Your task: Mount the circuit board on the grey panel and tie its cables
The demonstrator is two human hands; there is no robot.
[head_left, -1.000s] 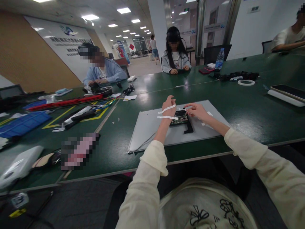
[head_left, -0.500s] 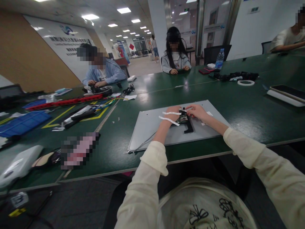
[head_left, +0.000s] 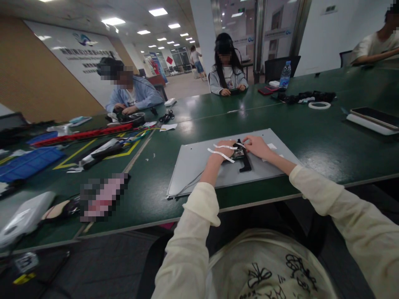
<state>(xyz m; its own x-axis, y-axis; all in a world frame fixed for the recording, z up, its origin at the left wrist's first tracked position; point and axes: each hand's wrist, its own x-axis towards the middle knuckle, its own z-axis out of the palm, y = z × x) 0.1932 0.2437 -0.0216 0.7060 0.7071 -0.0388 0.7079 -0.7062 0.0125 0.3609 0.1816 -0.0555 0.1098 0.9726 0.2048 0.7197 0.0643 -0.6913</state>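
On a grey flat panel (head_left: 199,166) lies a small circuit board (head_left: 238,153) in a black bracket (head_left: 245,165). My left hand (head_left: 225,148) is closed at the board's left side, its fingertips mostly hidden. Two white tape strips (head_left: 222,154) stick across the back of that hand and wrist. At the board's upper right, my right hand (head_left: 256,146) pinches a short white strip (head_left: 241,145) between thumb and forefinger. A thin cable (head_left: 190,185) runs from under my left hand to the panel's lower left corner.
A white tape roll (head_left: 319,105), a water bottle (head_left: 284,75) and phones (head_left: 375,116) lie or stand at the right. Blue trays (head_left: 31,164), a red strip (head_left: 93,132) and a white device (head_left: 28,216) fill the left. Co-workers (head_left: 229,74) sit across the green table.
My right hand has shifted slightly at the board's upper edge, and its fingers have drawn closer together. More of the bracket's top end shows. The head view has moved a little.
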